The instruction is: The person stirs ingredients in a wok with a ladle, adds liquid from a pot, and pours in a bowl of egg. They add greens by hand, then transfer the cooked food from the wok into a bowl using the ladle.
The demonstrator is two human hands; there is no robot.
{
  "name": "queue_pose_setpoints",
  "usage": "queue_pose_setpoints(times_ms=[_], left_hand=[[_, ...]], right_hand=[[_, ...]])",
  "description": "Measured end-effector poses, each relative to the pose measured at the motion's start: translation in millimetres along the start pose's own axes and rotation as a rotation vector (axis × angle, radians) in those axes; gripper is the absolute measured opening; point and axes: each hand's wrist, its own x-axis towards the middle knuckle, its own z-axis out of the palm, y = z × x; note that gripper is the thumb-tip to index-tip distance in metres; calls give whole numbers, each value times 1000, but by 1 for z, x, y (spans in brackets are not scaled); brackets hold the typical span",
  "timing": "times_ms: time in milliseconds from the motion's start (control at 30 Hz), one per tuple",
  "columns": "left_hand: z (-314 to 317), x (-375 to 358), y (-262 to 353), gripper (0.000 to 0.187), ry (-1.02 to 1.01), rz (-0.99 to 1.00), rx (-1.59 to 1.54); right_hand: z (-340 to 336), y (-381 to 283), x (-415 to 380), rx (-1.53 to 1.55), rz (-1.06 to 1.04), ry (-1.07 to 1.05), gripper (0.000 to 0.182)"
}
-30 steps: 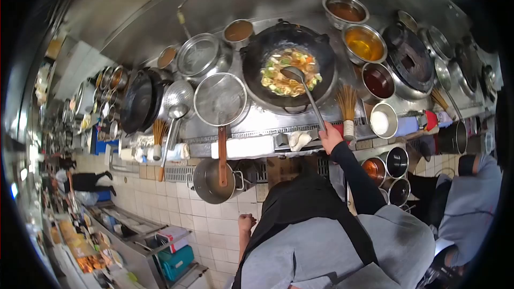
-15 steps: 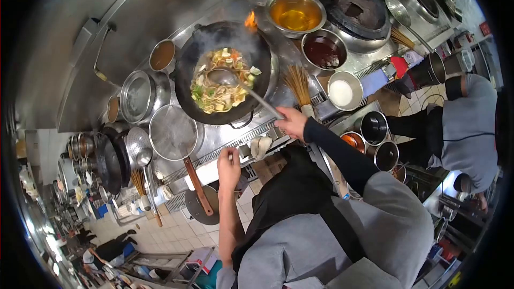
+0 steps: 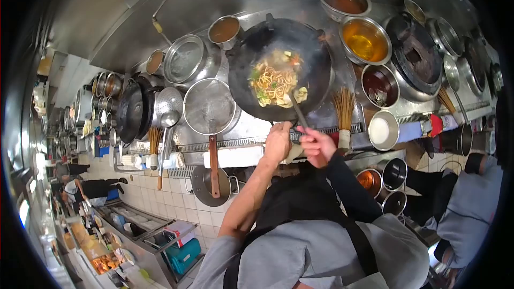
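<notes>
A black wok [image 3: 313, 83] holds noodles with vegetables [image 3: 276, 79], and steam rises from it. My right hand [image 3: 317, 147] has closed around the handle of a metal ladle [image 3: 301, 116], whose bowl lies down in the food, mostly hidden. At the wok's near rim, my left hand [image 3: 278, 143] is closed on the wok's handle, which its fingers largely cover. A pale folded cloth [image 3: 294, 153] shows between my two hands. Left of the wok rests a round mesh strainer [image 3: 210, 101] with a wooden handle.
Metal bowls of amber oil [image 3: 365, 41], dark red sauce [image 3: 379, 85] and white contents [image 3: 383, 130] stand on the right. A bamboo brush [image 3: 343, 109] stands beside the wok. Left are a perforated skimmer [image 3: 169, 103] and stacked woks [image 3: 134, 109]. A co-worker [image 3: 471, 208] is at right.
My left hand has moved to the wok's near handle. My right hand has drawn the ladle toward the wok's near side. The view has turned, and the flame behind the wok no longer shows.
</notes>
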Motion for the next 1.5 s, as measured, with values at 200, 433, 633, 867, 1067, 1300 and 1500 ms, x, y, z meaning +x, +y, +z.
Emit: queue_pose_setpoints(times_ms=[200,433,633,867,1067,1300,1500], left_hand=[[3,3,-15,32,17,-14,57],[-7,0,-14,29,-3,22,-10],[5,5,-23,20,26,72,-36],[6,-46,-45,31,70,248,-79],[-22,-62,-54,39,-170,241,-139],[-80,-153,-101,32,-203,-153,-581],[-112,-247,-162,22,142,-477,-1038]], right_hand=[[39,4,-10,-135,16,84,33],[73,24,-27,-1145,-331,498,44],[46,29,-64,-1738,-480,669,66],[115,53,-155,-2517,-272,1012,71],[33,64,-91,-2473,-368,1083,66],[49,152,-37,-1823,-401,818,63],[1,99,23,-2301,-792,771,55]])
